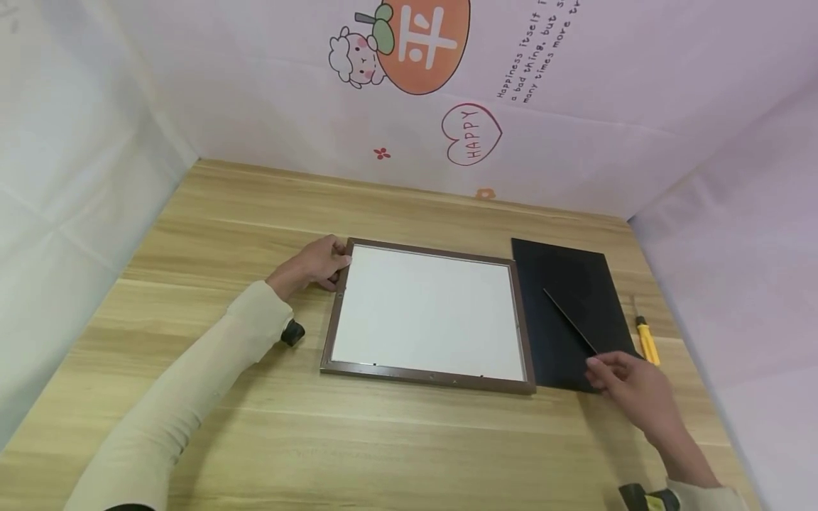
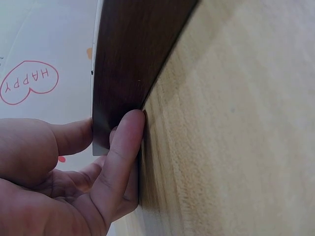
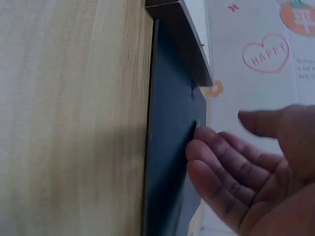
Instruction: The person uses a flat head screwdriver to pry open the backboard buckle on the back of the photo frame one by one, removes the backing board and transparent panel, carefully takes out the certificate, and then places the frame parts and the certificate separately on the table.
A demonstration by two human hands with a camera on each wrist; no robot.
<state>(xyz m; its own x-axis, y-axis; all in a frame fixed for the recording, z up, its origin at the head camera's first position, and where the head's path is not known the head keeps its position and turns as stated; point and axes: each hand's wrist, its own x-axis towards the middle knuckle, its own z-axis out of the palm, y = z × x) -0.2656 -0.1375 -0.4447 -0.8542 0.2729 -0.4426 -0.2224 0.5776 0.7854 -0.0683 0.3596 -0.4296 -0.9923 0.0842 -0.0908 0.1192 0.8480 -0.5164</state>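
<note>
A brown picture frame (image 1: 431, 376) with a white panel (image 1: 428, 309) inside it lies on the wooden table. My left hand (image 1: 322, 262) grips the frame's left side near the far corner. In the left wrist view, the thumb is at the frame's upper edge and a finger lies along its outer side. Beside the frame's right side lies a black backing board (image 1: 562, 262), with a thin dark strip (image 1: 569, 319) slanting across it. My right hand (image 1: 633, 390) is over the board's near right corner, at the strip's near end. The right wrist view shows its thumb apart from loosely bent fingers.
A yellow-handled screwdriver (image 1: 647, 344) lies right of the black board. Behind the table (image 1: 383, 447) hangs a white printed sheet (image 1: 268, 106), and pale sheets also close off both sides.
</note>
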